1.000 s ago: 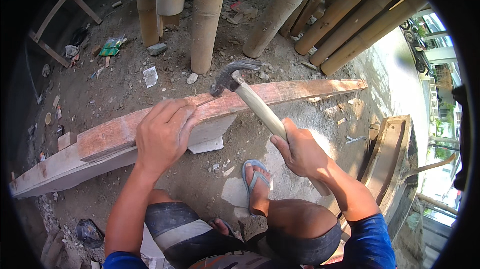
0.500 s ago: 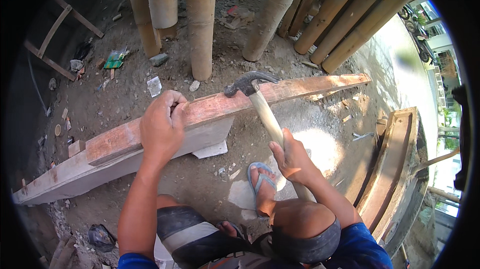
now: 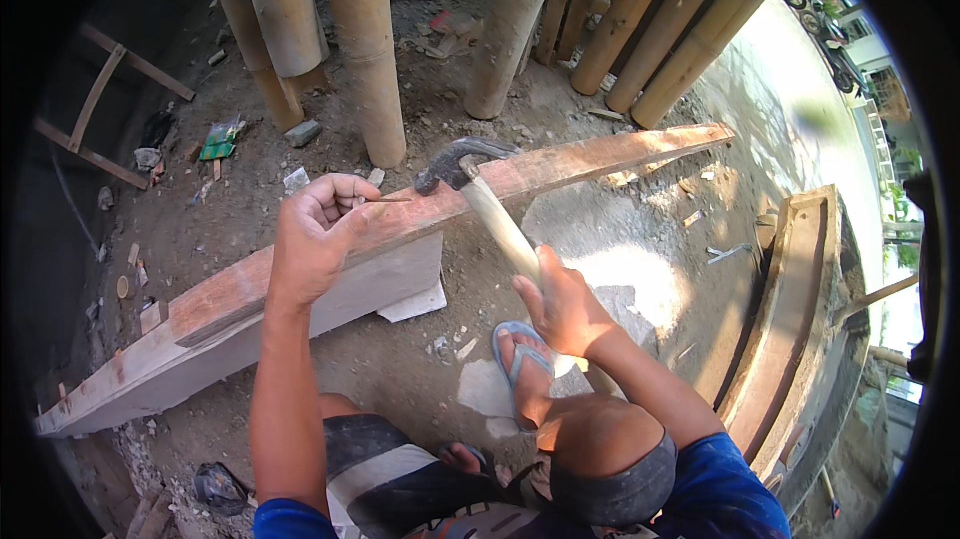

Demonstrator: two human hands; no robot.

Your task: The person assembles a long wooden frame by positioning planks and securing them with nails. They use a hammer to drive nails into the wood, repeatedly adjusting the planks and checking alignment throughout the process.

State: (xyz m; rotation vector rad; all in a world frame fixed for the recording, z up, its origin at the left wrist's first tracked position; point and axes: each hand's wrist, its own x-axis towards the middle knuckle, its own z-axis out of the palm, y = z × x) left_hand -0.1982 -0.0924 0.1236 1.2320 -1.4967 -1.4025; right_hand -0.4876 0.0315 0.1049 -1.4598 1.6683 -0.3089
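Observation:
A long reddish wooden plank (image 3: 600,154) lies across the dirt ground, resting on a pale block (image 3: 385,279). My left hand (image 3: 318,234) pinches a thin nail (image 3: 385,201) against the plank's top edge. My right hand (image 3: 565,304) grips the pale wooden handle of a claw hammer (image 3: 462,164), whose dark metal head sits just right of the nail, close to the plank. My foot in a blue flip-flop (image 3: 520,359) stands below the plank.
Thick bamboo poles (image 3: 365,39) lean upright behind the plank. A curved wooden frame (image 3: 790,309) lies at the right. A wooden ladder-like frame (image 3: 95,109) and scattered litter and stones lie at the left on the dirt.
My left hand went from lying flat on the plank to pinching a nail at its edge. The hammer head has moved right and now hovers by the nail.

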